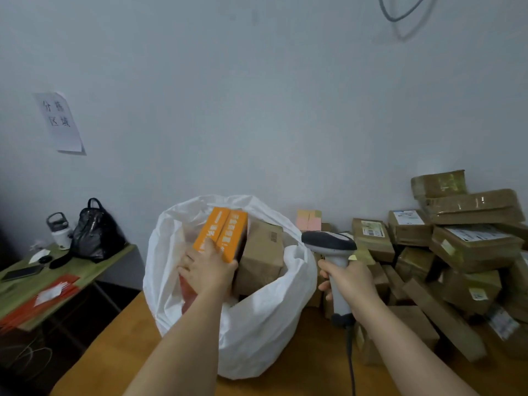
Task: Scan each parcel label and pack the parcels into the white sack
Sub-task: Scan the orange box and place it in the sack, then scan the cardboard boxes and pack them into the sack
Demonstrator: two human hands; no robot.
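The white sack (257, 324) stands open on the wooden table (120, 347) in the middle of the view. My left hand (207, 270) reaches into its mouth and grips an orange box (221, 234), which stands tilted inside. A brown cardboard parcel (261, 255) leans beside the orange box in the sack. My right hand (350, 281) holds a grey barcode scanner (331, 247) by its handle, just right of the sack, with its head pointing left. Its cable hangs down toward the table's front.
A heap of brown taped parcels (457, 252), several with white labels, fills the table's right side against the wall. At the left stands a lower green table (85, 270) with a black bag (95, 232), a bottle (60, 230), a phone and red-and-white papers.
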